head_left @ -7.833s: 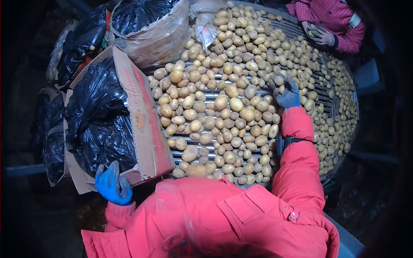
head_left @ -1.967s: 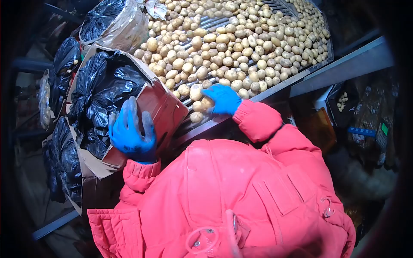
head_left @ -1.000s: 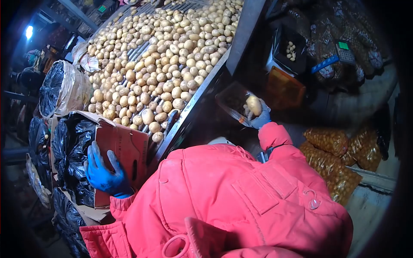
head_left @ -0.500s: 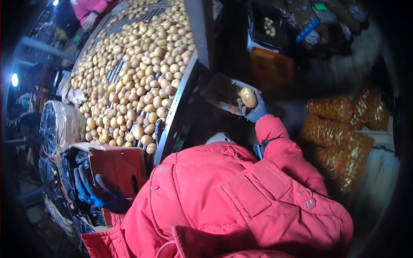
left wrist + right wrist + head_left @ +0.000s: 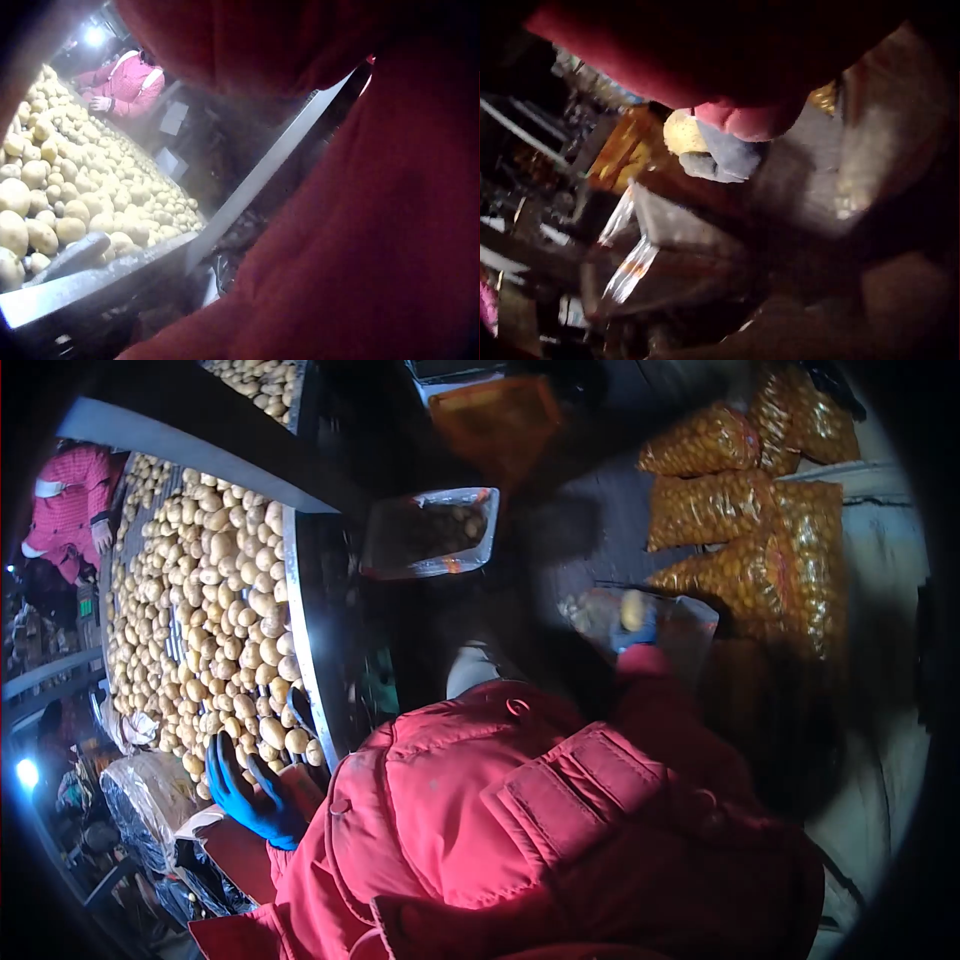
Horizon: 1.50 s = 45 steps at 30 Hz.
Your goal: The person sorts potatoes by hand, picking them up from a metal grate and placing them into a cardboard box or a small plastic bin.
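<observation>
My right hand point(image 5: 640, 632), in a blue-grey glove, grips a pale yellow potato point(image 5: 632, 610) over an open, tape-edged box point(image 5: 690, 622) at the right; the hand is blurred in the head view. The right wrist view shows the gloved fingers point(image 5: 731, 155) curled round the potato point(image 5: 682, 133). On the left, my blue-gloved left hand point(image 5: 255, 800) has its fingers spread and holds nothing. It is at the corner of a red cardboard box point(image 5: 240, 850), beside the potatoes point(image 5: 235, 620) on the sorting table.
A metal rail point(image 5: 310, 630) edges the potato table. Another tape-edged box point(image 5: 430, 535) and an orange crate point(image 5: 495, 425) stand ahead. Filled net sacks point(image 5: 740, 510) are stacked at right. A person in pink point(image 5: 75, 510) stands at the table's far side.
My body and view have turned right, away from the table. The right hand took a potato from the table and carried it past one box to another. The left hand stayed by the cardboard box.
</observation>
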Motion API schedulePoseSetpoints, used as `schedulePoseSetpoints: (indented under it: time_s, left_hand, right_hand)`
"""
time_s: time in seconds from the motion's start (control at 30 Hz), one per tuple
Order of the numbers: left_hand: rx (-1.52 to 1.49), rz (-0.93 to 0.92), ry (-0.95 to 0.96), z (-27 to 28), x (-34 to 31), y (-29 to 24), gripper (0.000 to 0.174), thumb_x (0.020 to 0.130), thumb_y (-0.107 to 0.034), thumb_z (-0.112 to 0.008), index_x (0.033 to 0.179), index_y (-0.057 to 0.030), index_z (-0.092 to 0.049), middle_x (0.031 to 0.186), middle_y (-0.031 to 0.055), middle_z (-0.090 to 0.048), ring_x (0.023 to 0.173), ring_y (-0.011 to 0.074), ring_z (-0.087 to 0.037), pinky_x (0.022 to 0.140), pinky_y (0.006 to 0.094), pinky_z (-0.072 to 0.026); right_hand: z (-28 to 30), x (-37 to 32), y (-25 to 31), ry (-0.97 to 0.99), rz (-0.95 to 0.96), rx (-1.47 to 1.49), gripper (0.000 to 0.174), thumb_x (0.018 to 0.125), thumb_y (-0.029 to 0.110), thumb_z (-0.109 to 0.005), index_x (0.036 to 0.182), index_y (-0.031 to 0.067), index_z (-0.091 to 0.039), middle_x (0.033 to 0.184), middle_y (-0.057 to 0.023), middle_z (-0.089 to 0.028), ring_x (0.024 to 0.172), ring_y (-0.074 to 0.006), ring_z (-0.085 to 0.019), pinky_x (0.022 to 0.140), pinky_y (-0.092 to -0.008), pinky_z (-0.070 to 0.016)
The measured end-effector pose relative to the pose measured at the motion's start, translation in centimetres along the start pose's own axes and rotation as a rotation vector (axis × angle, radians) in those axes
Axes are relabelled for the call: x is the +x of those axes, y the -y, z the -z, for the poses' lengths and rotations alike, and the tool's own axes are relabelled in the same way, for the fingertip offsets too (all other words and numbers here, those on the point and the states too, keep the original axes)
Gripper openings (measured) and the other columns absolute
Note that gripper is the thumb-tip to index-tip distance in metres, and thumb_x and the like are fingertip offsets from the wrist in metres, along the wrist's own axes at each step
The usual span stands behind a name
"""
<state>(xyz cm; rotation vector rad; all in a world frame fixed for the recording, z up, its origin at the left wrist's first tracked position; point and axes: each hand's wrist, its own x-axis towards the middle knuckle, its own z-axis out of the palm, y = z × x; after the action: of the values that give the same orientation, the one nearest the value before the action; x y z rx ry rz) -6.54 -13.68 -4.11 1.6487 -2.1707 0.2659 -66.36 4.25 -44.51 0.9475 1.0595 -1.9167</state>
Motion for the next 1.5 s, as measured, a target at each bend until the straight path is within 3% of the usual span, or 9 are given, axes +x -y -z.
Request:
schedulePoseSetpoints:
  time_s: [0.37, 0.53, 0.8, 1.0, 1.17, 1.3, 1.4, 1.43, 1.5]
  left_hand:
    - [-0.105, 0.032, -0.037, 0.2, -1.9, 0.2, 0.035, 0.093, -0.004, -0.058, 0.128, 0.0021, -0.061, 0.128, 0.0192, -0.063, 0.118, 0.0342, -0.058, 0.102, 0.0424, -0.0431]
    - [0.168, 0.195, -0.121, 5.2, -3.0, 0.5, 0.041, 0.087, -0.009, -0.064, 0.126, 0.0003, -0.063, 0.126, 0.0197, -0.062, 0.117, 0.0376, -0.057, 0.104, 0.0462, -0.0409]
    - [0.463, 0.405, -0.394, 12.7, -9.3, 1.9, 0.040, 0.091, -0.023, -0.059, 0.121, 0.0026, -0.063, 0.119, 0.0211, -0.065, 0.112, 0.0388, -0.060, 0.102, 0.0512, -0.0394]
    - [0.674, 0.566, -0.275, 12.5, -11.5, 3.3, 0.037, 0.091, -0.025, -0.063, 0.120, -0.0012, -0.065, 0.116, 0.0149, -0.068, 0.106, 0.0327, -0.063, 0.098, 0.0475, -0.0435]
    - [0.671, 0.682, -0.229, 11.6, -11.9, 3.2, 0.034, 0.088, -0.021, -0.067, 0.119, -0.0066, -0.068, 0.116, 0.0109, -0.070, 0.100, 0.0302, -0.066, 0.097, 0.0461, -0.0458]
    - [0.640, 0.679, -0.234, 11.6, -12.0, 3.1, 0.032, 0.088, -0.020, -0.067, 0.118, -0.0060, -0.069, 0.113, 0.0106, -0.071, 0.099, 0.0291, -0.067, 0.095, 0.0457, -0.0471]
    - [0.654, 0.682, -0.251, 11.3, -11.9, 3.1, 0.030, 0.088, -0.018, -0.066, 0.115, -0.0054, -0.069, 0.111, 0.0103, -0.072, 0.099, 0.0288, -0.067, 0.094, 0.0448, -0.0478]
    - [0.656, 0.693, -0.249, 11.3, -11.8, 3.1, 0.029, 0.089, -0.018, -0.066, 0.115, -0.0052, -0.070, 0.111, 0.0103, -0.072, 0.099, 0.0287, -0.068, 0.094, 0.0445, -0.0479]
    - [0.668, 0.696, -0.247, 11.4, -11.4, 2.8, 0.026, 0.090, -0.016, -0.065, 0.113, -0.0042, -0.070, 0.110, 0.0102, -0.072, 0.098, 0.0285, -0.068, 0.093, 0.0425, -0.0484]
  right_hand:
    - [-0.1, -3.2, 2.8, -0.304, 0.211, -0.588, 0.041, 0.092, 0.044, -0.062, 0.120, 0.0142, -0.060, 0.113, -0.0082, -0.061, 0.096, -0.0247, -0.057, 0.083, -0.0407, -0.0542]
    - [-15.7, -6.2, -14.8, 0.329, -0.187, -1.236, 0.020, 0.094, 0.039, -0.063, 0.090, 0.0199, -0.059, 0.081, -0.0013, -0.060, 0.063, -0.0138, -0.054, 0.062, -0.0301, -0.0496]
    - [-31.5, -27.1, -39.2, 1.744, -0.209, -1.496, 0.036, 0.096, 0.022, -0.065, 0.130, 0.0088, -0.060, 0.102, -0.0036, -0.067, 0.086, -0.0086, -0.063, 0.069, -0.0256, -0.0512]
    - [-23.7, -40.4, -52.6, 2.927, 0.859, -1.505, 0.042, 0.089, 0.028, -0.064, 0.124, 0.0052, -0.062, 0.110, -0.0157, -0.066, 0.098, -0.0287, -0.067, 0.084, -0.0392, -0.0547]
    - [-17.0, -43.4, -57.3, 2.662, 1.367, -2.149, 0.034, 0.083, 0.029, -0.066, 0.111, 0.0094, -0.062, 0.111, -0.0187, -0.063, 0.105, -0.0368, -0.064, 0.085, -0.0498, -0.0533]
    - [-19.3, -41.0, -59.7, 2.785, 1.106, -2.080, 0.042, 0.080, 0.024, -0.069, 0.119, 0.0108, -0.061, 0.111, -0.0210, -0.064, 0.101, -0.0360, -0.066, 0.082, -0.0477, -0.0542]
    - [-22.8, -39.6, -59.5, 2.653, 0.312, -1.889, 0.050, 0.082, 0.026, -0.069, 0.128, 0.0084, -0.059, 0.111, -0.0183, -0.066, 0.099, -0.0313, -0.067, 0.080, -0.0442, -0.0548]
    - [-24.1, -39.4, -59.2, 2.168, -0.542, -2.026, 0.055, 0.085, 0.029, -0.068, 0.134, 0.0066, -0.055, 0.112, -0.0147, -0.067, 0.102, -0.0263, -0.067, 0.082, -0.0402, -0.0551]
    - [-27.3, -38.7, -57.6, 1.914, -1.040, -1.688, 0.044, 0.093, 0.024, -0.062, 0.132, 0.0040, -0.056, 0.115, -0.0127, -0.065, 0.104, -0.0251, -0.066, 0.085, -0.0391, -0.0564]
